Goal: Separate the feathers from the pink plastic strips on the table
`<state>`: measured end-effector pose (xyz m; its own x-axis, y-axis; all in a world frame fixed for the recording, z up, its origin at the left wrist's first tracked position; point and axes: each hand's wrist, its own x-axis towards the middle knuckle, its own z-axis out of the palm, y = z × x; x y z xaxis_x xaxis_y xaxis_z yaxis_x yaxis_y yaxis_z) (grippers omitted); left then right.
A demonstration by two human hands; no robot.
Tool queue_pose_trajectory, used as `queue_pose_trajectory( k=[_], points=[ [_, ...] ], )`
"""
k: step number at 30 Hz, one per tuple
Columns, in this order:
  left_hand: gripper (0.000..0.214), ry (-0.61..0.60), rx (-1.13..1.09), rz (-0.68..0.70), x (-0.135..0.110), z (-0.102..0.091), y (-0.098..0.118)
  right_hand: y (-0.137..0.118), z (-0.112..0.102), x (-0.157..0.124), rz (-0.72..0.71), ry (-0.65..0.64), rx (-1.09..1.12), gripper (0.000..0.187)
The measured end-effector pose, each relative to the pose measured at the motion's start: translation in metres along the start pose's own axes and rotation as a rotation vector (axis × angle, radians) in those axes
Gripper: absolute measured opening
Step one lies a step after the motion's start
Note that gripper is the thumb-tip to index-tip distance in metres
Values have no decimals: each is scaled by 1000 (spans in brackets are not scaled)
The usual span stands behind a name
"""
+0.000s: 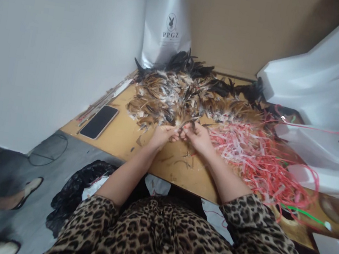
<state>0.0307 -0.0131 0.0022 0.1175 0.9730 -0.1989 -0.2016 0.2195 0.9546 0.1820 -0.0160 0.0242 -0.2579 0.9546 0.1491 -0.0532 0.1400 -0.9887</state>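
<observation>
Both my hands meet over the near side of a large pile of brown, white and black feathers (158,95). My left hand (166,134) is closed in a pinch on some small feathers (180,121), whose tips stick up between the hands. Close beside it, fingers curled, my right hand (197,135) also pinches at the feathers; the exact spot it grips is too small to make out. Right of my right wrist lies a tangled heap of red and pink plastic ribbon strips (249,152). Loose feather bits are scattered on the table (178,173) below my hands.
A phone (99,122) lies at the table's left edge, by a white wall. Behind the feathers stands a white bag (167,36). White machine parts (321,78) rise at the right. A black plastic bag (79,190) is on the floor, with another person's feet (19,197) at lower left.
</observation>
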Motion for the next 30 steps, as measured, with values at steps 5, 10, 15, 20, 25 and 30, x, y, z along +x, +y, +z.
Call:
queue_pose_trajectory(
  k=[5, 10, 15, 20, 25, 30],
  points=[
    [17, -110, 379, 93, -3, 0, -5, -17, 12, -13, -238, -208, -609, 12],
    [16, -349, 624, 176, -10, 1, -9, -31, -1, -10, -232, -308, -767, 13],
    [22, -506, 407, 175, -17, 6, -5, -13, -26, 5, -8, -293, -284, 13],
    [29, -342, 232, 158, -18, 7, 5, 1, -30, 13, 57, -225, -197, 21],
    [26, -85, 79, 168, -9, 2, 5, 0, -22, 10, 57, -199, -204, 24],
    [21, 50, 96, 161, -3, 1, -1, -4, -14, 2, -163, -132, -580, 20]
  ],
)
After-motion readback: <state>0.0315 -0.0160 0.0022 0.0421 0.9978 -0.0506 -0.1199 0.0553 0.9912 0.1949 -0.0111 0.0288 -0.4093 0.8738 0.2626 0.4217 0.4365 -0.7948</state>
